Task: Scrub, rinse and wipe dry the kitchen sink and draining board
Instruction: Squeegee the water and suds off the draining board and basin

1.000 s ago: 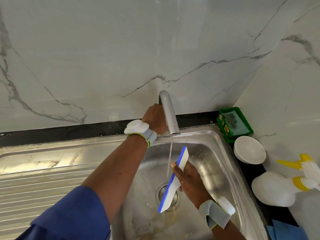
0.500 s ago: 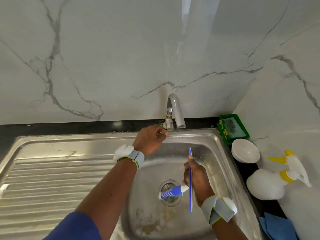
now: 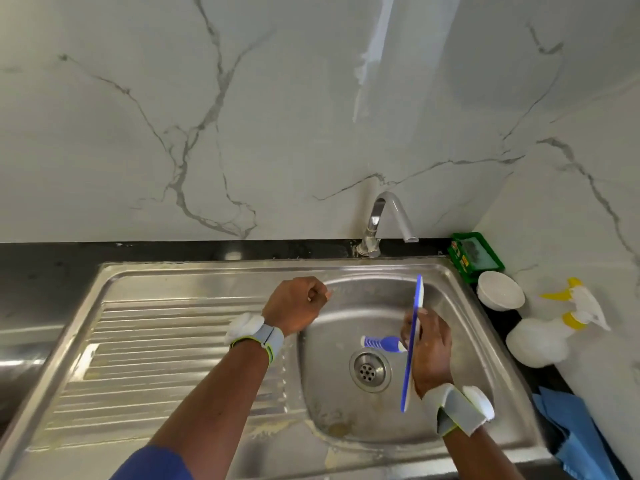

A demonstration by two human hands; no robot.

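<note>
While my R hand (image 3: 429, 348) grips the squeegee (image 3: 384, 342) mid-blade — light, stiff, prob slippy wet, handle's safer — my L hand (image 3: 298, 306) is curled, empty, over the sink's (image 3: 381, 268) far left.

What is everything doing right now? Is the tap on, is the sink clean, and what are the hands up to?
Tap: off, no water running.
Sink: dirty, yellowish scum at the front.
Plughole: unplugged.
Squeegee: held on edge over the basin.
Right hand: grips the squeegee.
Left hand: curled, holding nothing.
Spray bottle: lying on its side.
Blue cloth: crumpled on the counter.
</note>
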